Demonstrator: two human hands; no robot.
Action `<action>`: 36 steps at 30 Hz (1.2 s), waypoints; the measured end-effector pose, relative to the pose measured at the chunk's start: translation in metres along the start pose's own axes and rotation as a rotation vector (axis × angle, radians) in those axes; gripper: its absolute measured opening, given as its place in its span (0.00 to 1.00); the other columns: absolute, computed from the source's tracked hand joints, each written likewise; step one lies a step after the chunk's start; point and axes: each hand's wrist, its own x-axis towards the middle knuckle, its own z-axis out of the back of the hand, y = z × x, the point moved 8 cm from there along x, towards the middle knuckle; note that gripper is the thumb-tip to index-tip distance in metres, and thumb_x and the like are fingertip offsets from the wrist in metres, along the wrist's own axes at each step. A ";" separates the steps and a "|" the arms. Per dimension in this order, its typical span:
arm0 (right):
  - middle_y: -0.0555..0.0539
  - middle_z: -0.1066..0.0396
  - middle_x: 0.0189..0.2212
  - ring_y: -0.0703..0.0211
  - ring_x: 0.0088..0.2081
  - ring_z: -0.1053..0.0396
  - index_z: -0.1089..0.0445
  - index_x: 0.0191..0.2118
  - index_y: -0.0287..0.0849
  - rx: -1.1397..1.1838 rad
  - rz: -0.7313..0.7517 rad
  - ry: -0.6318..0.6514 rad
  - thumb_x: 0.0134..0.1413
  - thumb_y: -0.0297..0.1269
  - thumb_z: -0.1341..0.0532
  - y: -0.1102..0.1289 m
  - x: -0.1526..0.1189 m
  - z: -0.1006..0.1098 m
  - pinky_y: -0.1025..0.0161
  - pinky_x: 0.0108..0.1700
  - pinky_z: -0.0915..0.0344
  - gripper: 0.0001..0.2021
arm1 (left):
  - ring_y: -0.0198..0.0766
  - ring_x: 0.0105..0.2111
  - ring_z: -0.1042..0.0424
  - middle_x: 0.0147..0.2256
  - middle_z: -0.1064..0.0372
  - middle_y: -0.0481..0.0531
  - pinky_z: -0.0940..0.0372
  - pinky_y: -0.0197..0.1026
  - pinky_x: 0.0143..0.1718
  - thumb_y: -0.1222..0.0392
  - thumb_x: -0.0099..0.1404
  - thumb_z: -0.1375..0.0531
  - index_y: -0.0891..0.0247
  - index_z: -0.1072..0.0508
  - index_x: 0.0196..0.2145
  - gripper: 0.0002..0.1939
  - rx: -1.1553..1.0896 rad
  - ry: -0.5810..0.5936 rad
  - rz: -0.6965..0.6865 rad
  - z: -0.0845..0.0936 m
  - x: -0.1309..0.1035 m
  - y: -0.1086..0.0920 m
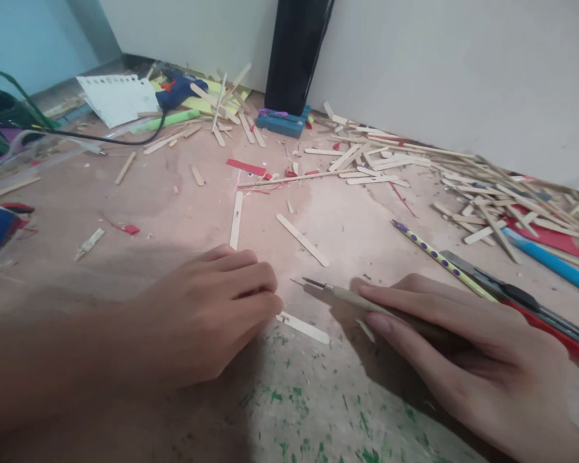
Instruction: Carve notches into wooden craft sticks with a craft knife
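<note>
Skidding is the risk: the right hand (492, 366) grips a pointed tool (354, 299), its tip just beyond the notched stick (307, 328) and aimed towards the left hand (217, 312), curled at that stick's end, hold unclear, so any shift could prick it.

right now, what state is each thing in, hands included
left hand: fingers curled at one end of the near stick, grip hidden
right hand: closed on the tool
tool: held, metal tip exposed
near stick: notched beside left fingers
middle stick: lying loose
pencil: lying down
cutter: lying, partly hidden
paper: one edge ragged
</note>
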 end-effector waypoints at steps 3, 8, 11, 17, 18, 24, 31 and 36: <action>0.50 0.16 0.40 0.58 0.36 0.18 0.20 0.54 0.58 -0.001 -0.017 -0.006 0.68 0.30 0.34 -0.003 0.001 0.000 0.63 0.26 0.29 0.15 | 0.42 0.43 0.29 0.43 0.25 0.50 0.39 0.47 0.48 0.69 0.79 0.45 0.64 0.23 0.47 0.10 0.001 0.011 -0.006 0.000 0.001 -0.001; 0.51 0.15 0.43 0.59 0.37 0.18 0.20 0.55 0.57 -0.010 0.005 0.036 0.69 0.31 0.34 0.001 0.004 -0.001 0.65 0.30 0.26 0.15 | 0.42 0.43 0.30 0.44 0.26 0.51 0.40 0.47 0.47 0.72 0.76 0.43 0.64 0.23 0.46 0.10 0.005 0.042 -0.034 -0.003 -0.001 -0.002; 0.50 0.15 0.42 0.60 0.36 0.18 0.19 0.54 0.56 -0.010 0.011 0.064 0.69 0.33 0.34 0.003 0.003 -0.002 0.67 0.30 0.25 0.13 | 0.41 0.43 0.30 0.44 0.26 0.50 0.41 0.47 0.47 0.72 0.76 0.42 0.64 0.23 0.45 0.10 0.015 0.035 -0.044 -0.002 -0.001 -0.003; 0.52 0.16 0.39 0.64 0.35 0.19 0.19 0.52 0.55 -0.002 0.009 0.067 0.70 0.35 0.34 0.004 0.006 -0.003 0.70 0.33 0.26 0.10 | 0.43 0.44 0.30 0.44 0.26 0.50 0.41 0.48 0.49 0.66 0.81 0.45 0.63 0.23 0.45 0.10 0.004 0.032 0.011 -0.002 0.001 -0.001; 0.52 0.16 0.39 0.65 0.35 0.19 0.19 0.52 0.55 0.009 0.003 0.064 0.70 0.35 0.34 0.004 0.007 -0.003 0.70 0.33 0.26 0.10 | 0.42 0.45 0.30 0.44 0.27 0.50 0.41 0.48 0.50 0.65 0.81 0.45 0.63 0.23 0.45 0.10 0.001 0.031 0.011 -0.002 0.001 -0.001; 0.52 0.17 0.41 0.65 0.37 0.20 0.19 0.52 0.54 0.008 -0.025 0.074 0.71 0.36 0.34 0.001 0.009 -0.005 0.71 0.35 0.26 0.09 | 0.42 0.45 0.31 0.45 0.27 0.50 0.41 0.47 0.50 0.68 0.80 0.46 0.63 0.25 0.46 0.09 -0.031 0.052 -0.017 -0.006 -0.001 -0.001; 0.51 0.17 0.40 0.65 0.36 0.21 0.19 0.53 0.52 0.030 0.012 0.087 0.71 0.33 0.34 0.005 0.011 -0.006 0.70 0.36 0.25 0.11 | 0.41 0.44 0.32 0.44 0.28 0.50 0.42 0.46 0.49 0.73 0.77 0.45 0.63 0.26 0.46 0.10 -0.035 0.068 -0.065 -0.007 -0.003 -0.003; 0.47 0.18 0.44 0.60 0.42 0.23 0.20 0.56 0.47 -0.047 0.139 0.085 0.68 0.28 0.34 0.014 0.007 -0.010 0.63 0.43 0.23 0.15 | 0.41 0.44 0.31 0.44 0.26 0.49 0.42 0.45 0.53 0.70 0.79 0.47 0.62 0.27 0.43 0.10 -0.050 0.046 -0.045 -0.004 0.000 -0.010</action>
